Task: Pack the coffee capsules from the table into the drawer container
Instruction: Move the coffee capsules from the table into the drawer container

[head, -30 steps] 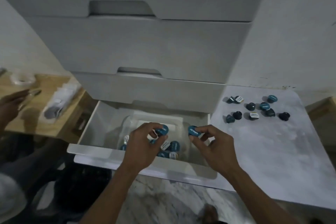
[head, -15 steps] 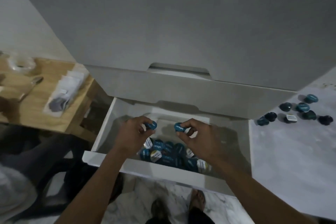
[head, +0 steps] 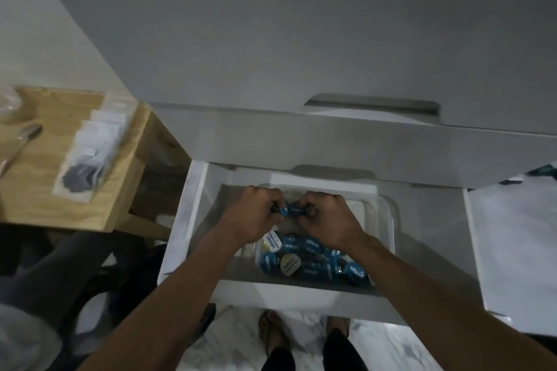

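Note:
Both hands reach into the open white drawer [head: 187, 220], over a clear plastic container [head: 382, 220]. My left hand [head: 250, 214] pinches a blue coffee capsule [head: 281, 210] and my right hand [head: 328, 220] pinches another blue capsule [head: 297, 209]; the two capsules meet between my fingertips above the container's far half. Several blue capsules with printed foil lids [head: 313, 262] lie piled in the container's near half. At the far right edge, a couple of capsules on the white table [head: 545, 173] peek out past the cabinet.
Closed grey drawer fronts [head: 301, 135] overhang the open drawer from above. A wooden table [head: 45, 184] at left carries plastic sachets [head: 87, 156] and a spoon [head: 21, 144]. The white marble-look table [head: 518, 250] lies to the right. My feet [head: 271, 331] stand below the drawer.
The view tipped down and moved closer. Both hands went deeper into the drawer and drew together, bringing their capsules side by side low over the container.

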